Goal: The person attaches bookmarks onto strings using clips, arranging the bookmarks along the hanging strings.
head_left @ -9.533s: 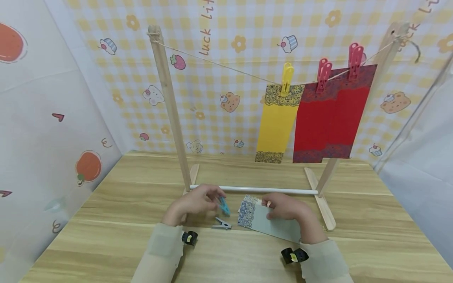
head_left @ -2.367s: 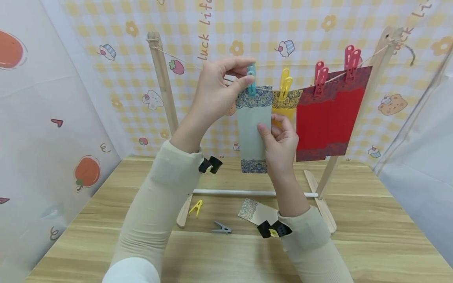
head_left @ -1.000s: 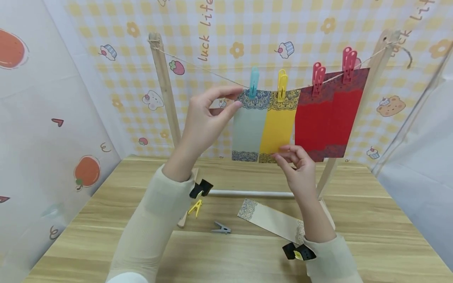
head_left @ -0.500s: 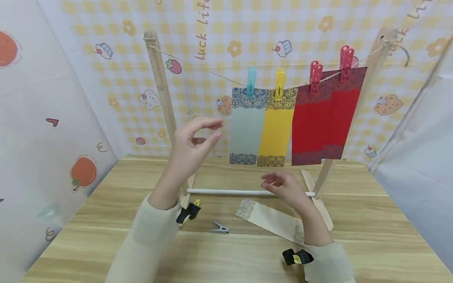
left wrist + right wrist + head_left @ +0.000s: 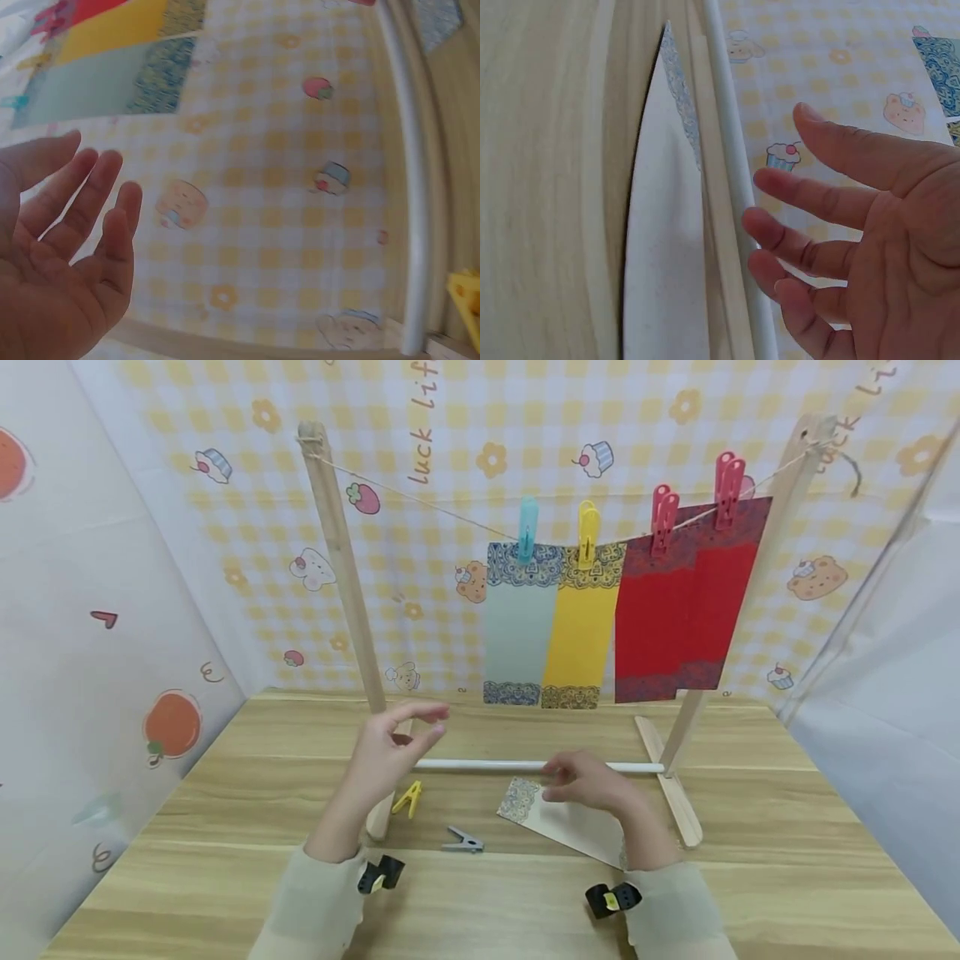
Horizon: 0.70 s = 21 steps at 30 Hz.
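My left hand (image 5: 382, 752), loosely curved and holding nothing, hovers in front of the rack's left post. Below it on the table lie a yellow clothespin (image 5: 408, 799) and a grey clothespin (image 5: 463, 841). My right hand (image 5: 588, 781) is over a cream paper strip (image 5: 570, 831) with patterned ends; the right wrist view shows nothing between its spread fingers (image 5: 810, 191). On the string hang a pale green strip (image 5: 519, 631) under a blue clothespin (image 5: 527, 531), a yellow strip (image 5: 582, 635) under another yellow clothespin (image 5: 588, 533), and two overlapping red strips (image 5: 678, 618) under pink clothespins (image 5: 727, 493).
A wooden rack with a left post (image 5: 345, 560) and a right post (image 5: 780, 506) carries the sagging string (image 5: 420, 497). A white bar (image 5: 480, 765) joins its feet low over the wooden table (image 5: 225, 843). Behind stands a yellow checked cloth (image 5: 450, 452).
The pale green strip, earlier on the table, now hangs from the string by the blue clothespin. Both hands have let go and come down, the right one over the cream strip.
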{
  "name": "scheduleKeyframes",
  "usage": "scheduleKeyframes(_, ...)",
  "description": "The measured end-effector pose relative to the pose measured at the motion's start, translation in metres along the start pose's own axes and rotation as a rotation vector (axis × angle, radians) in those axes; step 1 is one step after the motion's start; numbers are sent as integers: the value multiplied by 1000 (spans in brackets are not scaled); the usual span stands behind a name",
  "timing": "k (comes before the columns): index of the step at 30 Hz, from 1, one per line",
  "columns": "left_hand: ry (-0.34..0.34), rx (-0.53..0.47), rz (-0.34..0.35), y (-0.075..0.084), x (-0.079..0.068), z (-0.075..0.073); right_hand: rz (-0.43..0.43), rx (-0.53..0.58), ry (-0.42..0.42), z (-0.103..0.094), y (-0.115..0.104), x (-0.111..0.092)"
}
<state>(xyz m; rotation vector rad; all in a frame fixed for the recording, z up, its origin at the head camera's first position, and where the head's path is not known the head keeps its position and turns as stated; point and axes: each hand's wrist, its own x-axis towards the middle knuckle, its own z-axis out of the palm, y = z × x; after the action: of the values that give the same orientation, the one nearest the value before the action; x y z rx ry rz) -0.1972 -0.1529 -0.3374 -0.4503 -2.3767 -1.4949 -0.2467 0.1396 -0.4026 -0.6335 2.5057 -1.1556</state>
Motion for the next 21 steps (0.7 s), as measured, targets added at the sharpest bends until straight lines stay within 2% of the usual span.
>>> scheduleKeyframes(6, -136, 67, -42, -25, -12, 5, 78, -75, -21, 8, -3, 3)
scheduleKeyframes(16, -318, 166, -101, -46, -25, 2, 188, -259, -46, 15, -9, 3)
scheduleKeyframes(21, -470, 199, -129, -57, -27, 2, 231, -355, -50, 19, -13, 4)
